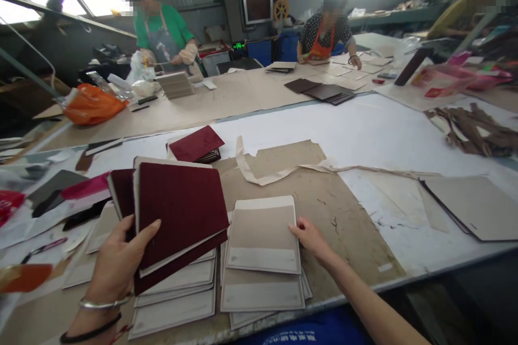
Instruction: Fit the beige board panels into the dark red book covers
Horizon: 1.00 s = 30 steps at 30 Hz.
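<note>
My left hand (115, 261) grips a small stack of dark red covered boards (178, 215), thumb on top, held tilted above the table's near edge. My right hand (309, 236) rests with fingers stretched on the right edge of a beige and white card (263, 234). That card tops a pile of similar cards (259, 294). A second pile of pale cards (178, 302) lies under the red stack.
A brown paper sheet (324, 199) covers the white table (364, 135). Another red cover (196, 144) lies further back. Grey boards (477, 205) sit at the right, scraps and tools at the left. Two people work at the far table.
</note>
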### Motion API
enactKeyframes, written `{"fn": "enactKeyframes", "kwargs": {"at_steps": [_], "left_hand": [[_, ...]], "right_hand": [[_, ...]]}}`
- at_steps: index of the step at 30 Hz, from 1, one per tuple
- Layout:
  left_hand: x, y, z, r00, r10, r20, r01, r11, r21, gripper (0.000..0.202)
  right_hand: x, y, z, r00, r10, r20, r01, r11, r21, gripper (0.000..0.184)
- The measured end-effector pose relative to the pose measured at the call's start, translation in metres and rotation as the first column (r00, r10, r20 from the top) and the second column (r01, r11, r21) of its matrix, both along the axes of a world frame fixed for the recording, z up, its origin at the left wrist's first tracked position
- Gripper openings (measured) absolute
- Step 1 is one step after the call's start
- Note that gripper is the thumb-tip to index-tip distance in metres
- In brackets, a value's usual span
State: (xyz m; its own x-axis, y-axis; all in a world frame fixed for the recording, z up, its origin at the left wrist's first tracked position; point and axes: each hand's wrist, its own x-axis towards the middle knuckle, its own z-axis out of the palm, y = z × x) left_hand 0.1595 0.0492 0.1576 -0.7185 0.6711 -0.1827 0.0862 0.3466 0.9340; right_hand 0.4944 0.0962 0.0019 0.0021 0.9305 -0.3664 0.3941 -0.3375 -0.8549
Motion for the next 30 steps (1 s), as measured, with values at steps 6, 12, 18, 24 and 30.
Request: {"fn": "enactKeyframes", "kwargs": {"at_steps": [6, 12, 18, 24, 30], "left_hand": [[-0.055, 0.008, -0.017, 0.958, -0.092, 0.271, 0.077, 0.995, 0.064, 0.032], [-0.050, 0.023, -0.033, 0.824, -0.208, 0.527, 0.193, 0.978, 0.084, 0.028], [-0.019, 0.018, -0.034, 0.751, -0.265, 0.605, 0.267, 0.960, 0.088, 0.029], [-0.017, 0.028, -0.027, 0.875, -0.187, 0.447, 0.188, 0.981, 0.043, 0.039], [0.002, 0.029, 0.005, 0.875, -0.268, 0.404, 0.316, 0.947, -0.054, 0.047]], "right_hand": [[0.005, 0.006, 0.054, 0.924, -0.314, -0.218, 0.338, 0.937, 0.086, 0.037], [-0.043, 0.033, 0.087, 0.889, -0.290, -0.353, 0.341, 0.935, 0.092, 0.029], [-0.110, 0.061, 0.077, 0.953, -0.134, -0.272, 0.161, 0.983, 0.082, 0.017], [-0.122, 0.064, 0.062, 0.982, -0.090, -0.166, 0.113, 0.984, 0.138, 0.021], [-0.124, 0.066, 0.053, 0.993, -0.106, -0.053, 0.114, 0.978, 0.177, 0.017]]}}
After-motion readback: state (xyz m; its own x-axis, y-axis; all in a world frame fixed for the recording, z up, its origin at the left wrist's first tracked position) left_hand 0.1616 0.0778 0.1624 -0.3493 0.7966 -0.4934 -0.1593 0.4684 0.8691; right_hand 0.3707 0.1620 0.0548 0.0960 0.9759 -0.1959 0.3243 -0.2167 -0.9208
